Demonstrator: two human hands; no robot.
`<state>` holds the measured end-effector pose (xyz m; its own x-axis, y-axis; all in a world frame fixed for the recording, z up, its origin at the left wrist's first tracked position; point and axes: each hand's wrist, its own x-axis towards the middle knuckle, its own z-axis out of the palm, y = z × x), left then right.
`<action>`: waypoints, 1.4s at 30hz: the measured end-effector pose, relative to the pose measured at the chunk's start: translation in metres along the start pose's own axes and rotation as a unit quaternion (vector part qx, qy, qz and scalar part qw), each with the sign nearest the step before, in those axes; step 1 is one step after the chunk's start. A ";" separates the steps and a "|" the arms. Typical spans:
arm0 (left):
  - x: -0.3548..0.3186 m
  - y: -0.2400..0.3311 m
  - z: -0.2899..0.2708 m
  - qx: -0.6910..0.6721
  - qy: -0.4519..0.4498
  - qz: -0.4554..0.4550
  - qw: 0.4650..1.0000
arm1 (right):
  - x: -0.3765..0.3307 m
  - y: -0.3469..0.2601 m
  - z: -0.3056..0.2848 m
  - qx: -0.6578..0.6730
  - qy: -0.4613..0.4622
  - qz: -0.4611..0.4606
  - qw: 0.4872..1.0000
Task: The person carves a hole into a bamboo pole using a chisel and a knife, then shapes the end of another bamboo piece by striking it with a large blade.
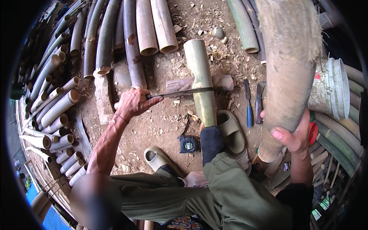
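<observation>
My left hand is fisted around the knife handle, blade lying across the green bamboo section pinned under my foot. Right hand grips a thick wooden club, raised upright.

- The bamboo section under the blade is smooth, pale green-yellow, with a slight sheen.
- The knife blade is dark, dull metal.
- The wooden club is rough, fibrous and matt, frayed at its top.
- The sandals are matt olive rubber or foam.
- The trousers are matt olive cloth.
- The ground is bare brown earth strewn with pale wood chips.
- The bucket is dull grey metal.
</observation>
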<state>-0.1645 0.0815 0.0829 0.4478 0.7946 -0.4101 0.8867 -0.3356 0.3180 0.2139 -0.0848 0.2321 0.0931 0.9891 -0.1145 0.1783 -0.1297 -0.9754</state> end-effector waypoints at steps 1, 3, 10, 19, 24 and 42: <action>-0.001 0.000 0.001 0.001 0.001 -0.002 1.000 | 0.005 0.002 0.005 -0.019 0.003 -0.009 1.000; 0.000 -0.004 0.004 0.015 0.000 -0.002 1.000 | 0.019 0.020 0.016 -0.049 -0.008 -0.087 0.995; 0.009 0.002 0.009 0.040 -0.047 -0.040 0.997 | 0.056 0.056 0.030 -0.441 -0.137 0.032 0.886; 0.015 -0.001 0.007 0.019 -0.055 -0.017 0.998 | 0.071 0.017 0.019 -0.015 0.219 -0.313 0.924; 0.025 -0.012 0.011 0.033 -0.071 0.015 0.997 | 0.052 0.056 0.022 -0.449 -0.100 -0.038 0.887; 0.027 -0.024 0.013 0.025 -0.082 0.032 0.996 | 0.088 -0.023 0.002 -0.223 0.153 -0.259 0.927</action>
<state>-0.1715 0.1044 0.0528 0.5133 0.6781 -0.5261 0.8582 -0.4118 0.3065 0.2162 0.0058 0.2442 0.1425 0.8694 0.4731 0.6573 0.2742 -0.7020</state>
